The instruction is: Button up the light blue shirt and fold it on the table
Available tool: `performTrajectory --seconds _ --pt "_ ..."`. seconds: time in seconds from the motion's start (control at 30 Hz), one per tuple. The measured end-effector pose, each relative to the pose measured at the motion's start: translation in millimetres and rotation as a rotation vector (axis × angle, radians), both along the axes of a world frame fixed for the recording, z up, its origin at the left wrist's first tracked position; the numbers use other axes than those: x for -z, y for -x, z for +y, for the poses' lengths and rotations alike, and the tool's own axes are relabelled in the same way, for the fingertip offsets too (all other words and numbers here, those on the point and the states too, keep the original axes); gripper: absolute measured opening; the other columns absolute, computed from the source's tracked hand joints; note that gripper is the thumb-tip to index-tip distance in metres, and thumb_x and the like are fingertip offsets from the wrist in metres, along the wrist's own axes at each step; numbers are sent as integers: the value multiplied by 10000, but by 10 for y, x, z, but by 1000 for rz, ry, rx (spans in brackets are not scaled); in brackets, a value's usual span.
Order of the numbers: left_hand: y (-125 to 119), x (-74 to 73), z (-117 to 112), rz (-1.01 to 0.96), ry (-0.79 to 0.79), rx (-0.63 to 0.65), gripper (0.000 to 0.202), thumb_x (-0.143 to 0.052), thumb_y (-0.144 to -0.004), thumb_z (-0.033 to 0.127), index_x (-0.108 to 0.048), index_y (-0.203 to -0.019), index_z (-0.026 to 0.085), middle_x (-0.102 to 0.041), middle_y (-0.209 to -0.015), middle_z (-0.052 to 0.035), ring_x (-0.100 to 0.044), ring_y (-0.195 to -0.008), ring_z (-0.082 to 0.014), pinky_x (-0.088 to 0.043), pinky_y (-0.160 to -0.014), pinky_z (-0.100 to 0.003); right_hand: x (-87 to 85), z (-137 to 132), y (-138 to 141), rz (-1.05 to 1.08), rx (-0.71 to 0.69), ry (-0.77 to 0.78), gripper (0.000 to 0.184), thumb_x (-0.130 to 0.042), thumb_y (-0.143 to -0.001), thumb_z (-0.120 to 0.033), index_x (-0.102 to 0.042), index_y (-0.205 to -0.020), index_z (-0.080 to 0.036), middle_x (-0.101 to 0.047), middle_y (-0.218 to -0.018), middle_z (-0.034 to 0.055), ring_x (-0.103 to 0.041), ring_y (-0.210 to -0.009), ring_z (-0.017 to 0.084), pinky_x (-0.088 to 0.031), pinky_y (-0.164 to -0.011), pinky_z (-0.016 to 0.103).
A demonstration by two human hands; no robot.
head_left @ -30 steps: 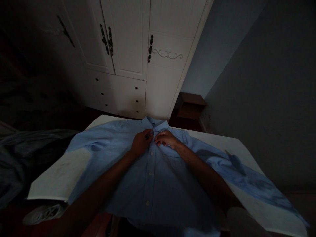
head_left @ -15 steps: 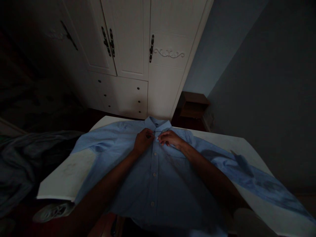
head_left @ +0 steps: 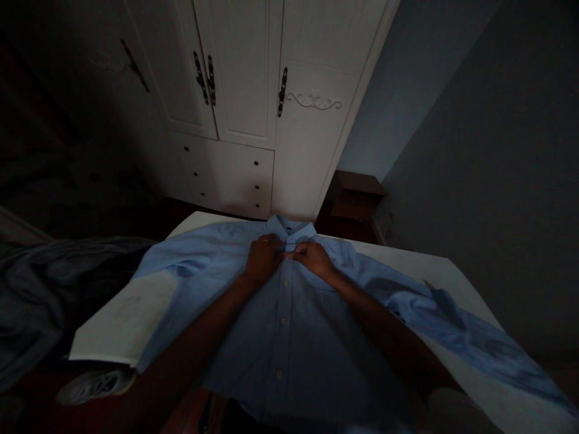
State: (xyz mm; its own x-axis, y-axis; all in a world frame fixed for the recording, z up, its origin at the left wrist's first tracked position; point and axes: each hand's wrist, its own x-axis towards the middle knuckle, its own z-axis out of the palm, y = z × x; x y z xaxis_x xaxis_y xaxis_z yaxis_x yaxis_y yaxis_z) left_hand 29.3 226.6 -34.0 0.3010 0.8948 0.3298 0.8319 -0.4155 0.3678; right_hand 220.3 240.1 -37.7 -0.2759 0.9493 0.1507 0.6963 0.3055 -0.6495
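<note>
A light blue button-up shirt (head_left: 289,337) lies front up on a white table (head_left: 122,325), collar (head_left: 289,229) at the far edge and sleeves spread to both sides. My left hand (head_left: 261,259) and my right hand (head_left: 312,258) meet just below the collar. Both pinch the shirt's front placket around the top button, fingers curled and almost touching. A row of white buttons runs down the front toward me.
A white wardrobe (head_left: 253,108) with dark handles and small drawers stands beyond the table. A brown side table (head_left: 357,196) sits at its right by the blue wall. Dark bedding (head_left: 49,289) lies left, a shoe (head_left: 94,386) below the table edge.
My hands have drawn closer together at the top button, and the view has shifted slightly.
</note>
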Motion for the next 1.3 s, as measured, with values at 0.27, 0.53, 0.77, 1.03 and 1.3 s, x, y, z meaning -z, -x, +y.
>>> performTrajectory --seconds 0.27,0.53,0.77,1.03,1.3 --pt "19 92 10 146 0 69 371 -382 -984 290 -563 -1296 204 -548 -1404 -122 -443 -1346 -251 -358 -1028 -470 -8 165 -258 -76 -73 -382 318 -480 -958 -247 -601 -1246 -188 -640 -1206 104 -597 -1112 223 -477 -973 369" --pt "0 -75 152 183 65 -32 394 -324 -979 210 -547 -1303 187 -668 -1195 -122 -608 -1104 -254 -414 -928 -425 -34 430 -131 -256 -235 -265 517 -535 -921 -174 -465 -1425 -261 -663 -1250 64 -619 -1143 235 -482 -1009 413" --pt "-54 -273 694 391 45 307 310 -555 -879 253 -676 -1164 280 -614 -1256 -111 -528 -1194 -290 -377 -955 -419 -112 494 -191 -196 -343 -290 244 -653 -796 -47 -720 -982 -189 -649 -983 65 -630 -936 190 -508 -859 327" --pt "-91 -286 946 306 142 298 197 -655 -809 289 -746 -983 303 -702 -1057 -71 -553 -1130 -291 -324 -983 -483 -92 466 -310 -196 -379 -398 158 -628 -870 -108 -701 -966 -211 -658 -971 40 -636 -867 157 -499 -778 262" --pt "-198 -91 656 131 24 67 233 -593 -861 209 -731 -1035 278 -653 -1170 -92 -513 -1177 -271 -325 -991 -481 -48 475 -185 -193 -428 -446 199 -543 -905 -81 -685 -990 -192 -662 -973 59 -638 -897 164 -511 -822 267"
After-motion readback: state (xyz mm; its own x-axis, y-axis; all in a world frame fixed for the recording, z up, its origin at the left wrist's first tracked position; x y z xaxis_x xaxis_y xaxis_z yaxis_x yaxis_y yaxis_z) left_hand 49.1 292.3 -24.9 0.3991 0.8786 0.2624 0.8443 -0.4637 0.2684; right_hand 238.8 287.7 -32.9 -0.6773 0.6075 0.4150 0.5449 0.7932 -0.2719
